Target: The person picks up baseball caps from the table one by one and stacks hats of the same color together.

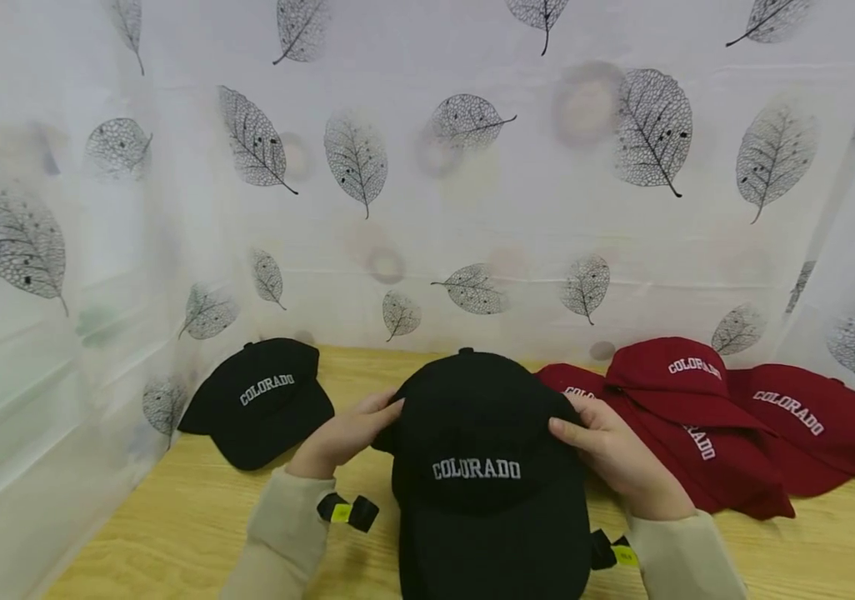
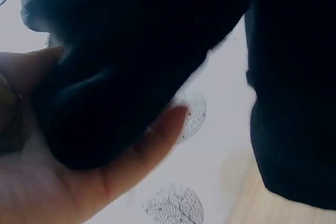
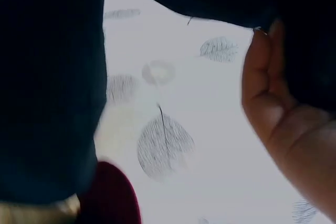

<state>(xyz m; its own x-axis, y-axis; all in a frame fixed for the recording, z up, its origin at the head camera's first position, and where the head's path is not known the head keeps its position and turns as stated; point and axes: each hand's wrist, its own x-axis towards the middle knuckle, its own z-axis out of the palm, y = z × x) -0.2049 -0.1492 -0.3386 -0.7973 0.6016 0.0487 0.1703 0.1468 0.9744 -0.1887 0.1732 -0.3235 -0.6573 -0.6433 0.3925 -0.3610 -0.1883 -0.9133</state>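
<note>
Above wood-grained tabletop (image 1: 172, 542), a domed black cloth cap (image 1: 472, 417) is gripped by left hand (image 1: 347, 435) and right hand (image 1: 618, 454). Fingers are curled round its sides.

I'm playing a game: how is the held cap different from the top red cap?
The held cap is black; the top cap is red. The left hand and right hand grip the held cap; the top cap rests on other red caps. Both say COLORADO in white letters.
</note>
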